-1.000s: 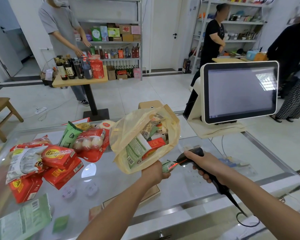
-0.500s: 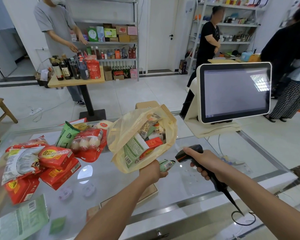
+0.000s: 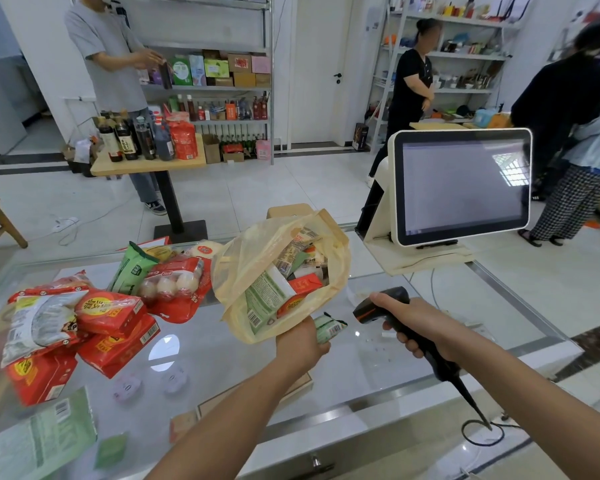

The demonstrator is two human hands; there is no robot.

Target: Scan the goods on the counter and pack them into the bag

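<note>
Right now the person's left hand [image 3: 300, 344] is pinching a small green packet [image 3: 329, 329], its barcode turned toward the handheld scanner [image 3: 378, 308], which the right hand [image 3: 420, 327] is gripping with fingers curled round the handle. Both are hovering over the glass counter [image 3: 361, 368], just beside the part-filled yellow plastic bag [image 3: 257, 268]. I'd say the label wants holding flat and steady, scanner nose squarely on it, before tipping the packet into the bag's mouth. Red packets [image 3: 111, 317] are waiting further left.

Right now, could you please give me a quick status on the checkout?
Left hand grips small green packet, right hand grips scanner pointed at it. Bag open, part filled. More goods heaped left on counter. Path to bag clear.
</note>
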